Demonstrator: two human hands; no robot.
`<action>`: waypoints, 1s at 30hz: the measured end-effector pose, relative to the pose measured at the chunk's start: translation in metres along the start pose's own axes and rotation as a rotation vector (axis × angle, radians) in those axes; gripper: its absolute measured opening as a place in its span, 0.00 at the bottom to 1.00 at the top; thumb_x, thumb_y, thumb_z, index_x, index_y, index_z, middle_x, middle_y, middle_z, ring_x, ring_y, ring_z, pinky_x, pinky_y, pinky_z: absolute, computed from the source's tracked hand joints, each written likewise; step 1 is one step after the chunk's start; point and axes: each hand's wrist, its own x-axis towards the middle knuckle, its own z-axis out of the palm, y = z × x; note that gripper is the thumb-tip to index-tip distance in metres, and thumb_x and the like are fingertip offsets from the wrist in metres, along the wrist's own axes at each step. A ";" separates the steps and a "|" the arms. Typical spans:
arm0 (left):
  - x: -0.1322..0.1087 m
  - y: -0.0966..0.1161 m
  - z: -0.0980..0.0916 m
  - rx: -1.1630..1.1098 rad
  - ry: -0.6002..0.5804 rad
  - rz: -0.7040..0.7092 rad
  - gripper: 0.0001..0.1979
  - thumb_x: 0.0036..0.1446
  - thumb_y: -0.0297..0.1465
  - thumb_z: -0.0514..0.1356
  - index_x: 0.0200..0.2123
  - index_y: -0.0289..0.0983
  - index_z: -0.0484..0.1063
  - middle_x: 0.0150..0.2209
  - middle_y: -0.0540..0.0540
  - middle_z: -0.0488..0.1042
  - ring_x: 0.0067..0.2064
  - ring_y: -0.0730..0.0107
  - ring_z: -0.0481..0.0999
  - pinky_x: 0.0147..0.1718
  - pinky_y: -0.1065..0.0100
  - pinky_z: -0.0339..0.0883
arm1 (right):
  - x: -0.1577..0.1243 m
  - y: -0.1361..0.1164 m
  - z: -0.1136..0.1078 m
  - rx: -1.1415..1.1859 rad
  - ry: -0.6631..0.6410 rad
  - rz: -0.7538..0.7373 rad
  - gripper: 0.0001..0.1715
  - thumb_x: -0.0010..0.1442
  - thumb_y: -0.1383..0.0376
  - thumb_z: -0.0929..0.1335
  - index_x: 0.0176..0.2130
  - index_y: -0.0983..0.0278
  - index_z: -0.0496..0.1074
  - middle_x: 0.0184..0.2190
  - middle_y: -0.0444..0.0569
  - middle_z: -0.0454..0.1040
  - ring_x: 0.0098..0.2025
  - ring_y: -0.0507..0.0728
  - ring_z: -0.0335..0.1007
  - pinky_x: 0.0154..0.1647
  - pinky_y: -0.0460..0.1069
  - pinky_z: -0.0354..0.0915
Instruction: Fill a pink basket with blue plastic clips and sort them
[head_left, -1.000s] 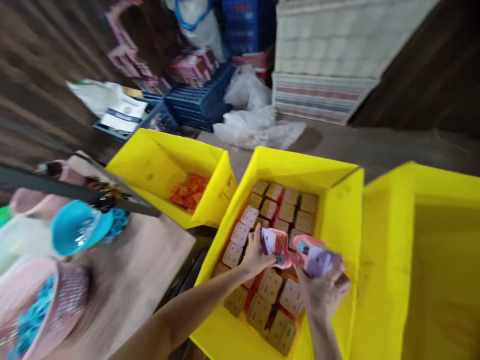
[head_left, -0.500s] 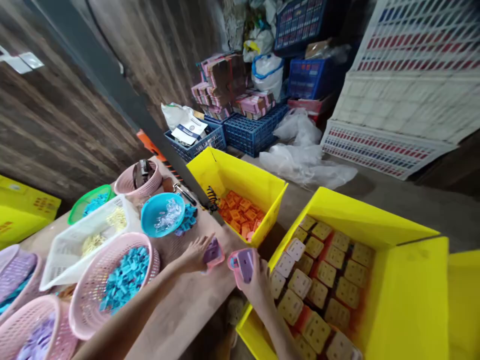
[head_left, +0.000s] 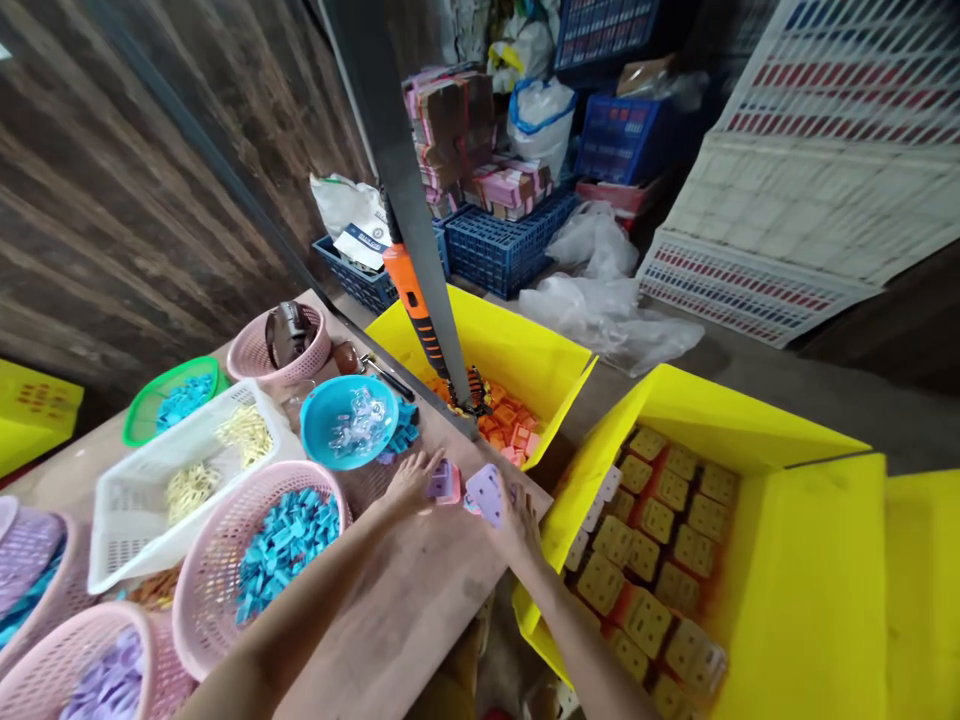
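My left hand (head_left: 409, 485) is at the table's far right part, its fingers around the near side of a small purple and pink plastic case (head_left: 448, 483). Just to the right, my right hand (head_left: 519, 525) grips a second purple and pink plastic case (head_left: 486, 495), tilted so that its purple face with small holes shows. The two cases are close together above the tabletop (head_left: 375, 610). Part of each case is hidden by the fingers. Close beyond my left hand stands a blue bowl (head_left: 311, 425) of clear plastic parts, with loose teal pieces (head_left: 405, 428) beside it.
Pink baskets (head_left: 187, 600) of blue and purple parts and a white tray (head_left: 112, 530) line the left side. A yellow box (head_left: 817, 600) of stacked tan cases stands right; another yellow box (head_left: 525, 335) holds orange parts. A grey post (head_left: 409, 180) with an orange-handled tool (head_left: 409, 290) rises at the table's edge.
The view has shifted, and the post now looks more upright. My right hand has turned its case and brought it from beside the yellow box to the table corner. My left hand stays at its case.
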 end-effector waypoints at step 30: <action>-0.013 -0.004 0.002 -0.691 -0.010 -0.810 0.40 0.51 0.50 0.55 0.56 0.24 0.53 0.57 0.19 0.55 0.54 0.39 0.68 0.28 0.59 0.74 | 0.073 -0.079 0.005 0.052 -0.209 -0.141 0.45 0.52 0.66 0.67 0.64 0.64 0.47 0.60 0.61 0.56 0.58 0.64 0.56 0.56 0.55 0.57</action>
